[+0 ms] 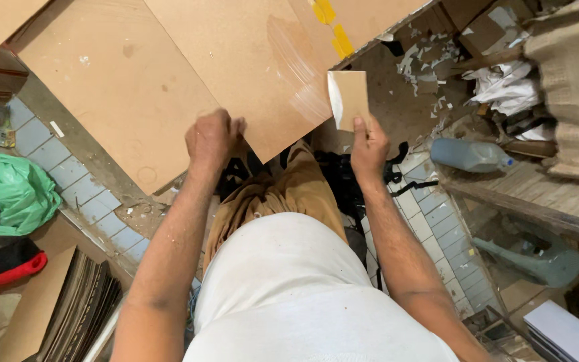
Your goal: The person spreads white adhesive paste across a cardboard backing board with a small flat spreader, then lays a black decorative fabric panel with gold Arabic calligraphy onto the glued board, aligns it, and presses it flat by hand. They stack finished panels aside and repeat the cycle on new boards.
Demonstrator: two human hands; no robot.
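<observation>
Head view, looking down over a white shirt and tan trousers. 2 bare hands were seen at work on sheet material. The left hand (214,137) was clenched on the near edge of a large brown fibreboard sheet (249,60), which lay across a second, wider board (115,87) spread over the pale blue tiled floor (82,194). The right hand (368,144) was closed in a pinch on the lower edge of a small brown card (351,99), held upright just beside the sheet's near corner; a white strip was visible along the card's left side. A streak of clear film or glue (296,67) was visible on the sheet near that corner, and 2 yellow tape patches (333,27) farther up.

Risks, as judged from this arrangement: the large sheet was gripped at 1 edge only, so it could have slid or sagged and cracked. The card was held by fingertips alone and could have slipped or creased. Paper scraps (430,60), a grey plastic bottle (470,155) and a green plastic bag (8,194) crowded the floor, so footing could have been lost or a corner snagged.
</observation>
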